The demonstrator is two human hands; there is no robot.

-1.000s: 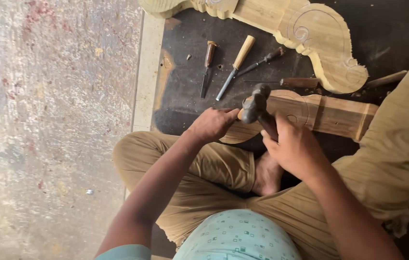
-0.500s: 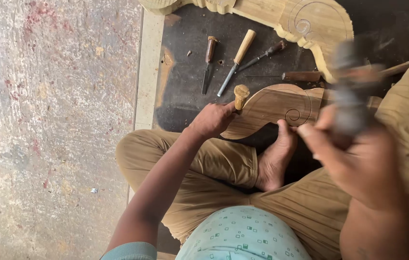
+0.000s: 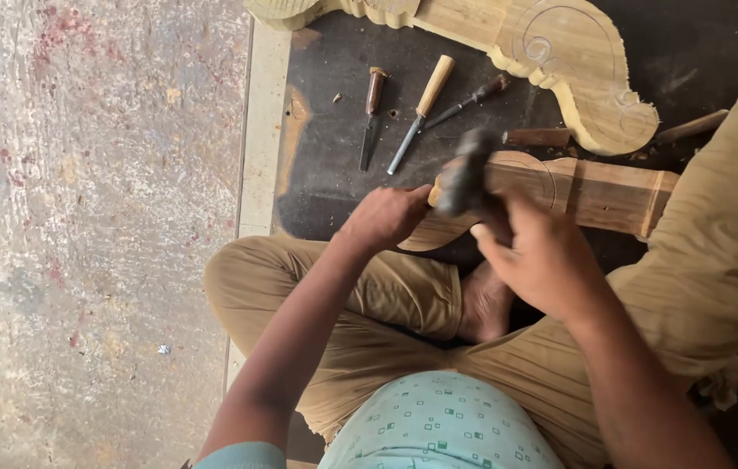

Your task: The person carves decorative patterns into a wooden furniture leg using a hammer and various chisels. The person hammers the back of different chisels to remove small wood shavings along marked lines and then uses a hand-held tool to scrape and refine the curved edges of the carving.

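Carved wood piece (image 3: pixel 586 187) sits just past both hands, braced by the foot (image 3: pixel 483 304). Left hand (image 3: pixel 386 215) grips a chisel (image 3: pixel 432 193) against it; right hand (image 3: pixel 538 256) clenches a blurred mallet (image 3: pixel 466 174) right above. Spare chisels (image 3: pixel 416 113) lie beyond.

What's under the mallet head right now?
The mallet, in the right hand, covers the top of a chisel handle gripped by the left hand. Below lies the carved wood piece; the blade is hidden.
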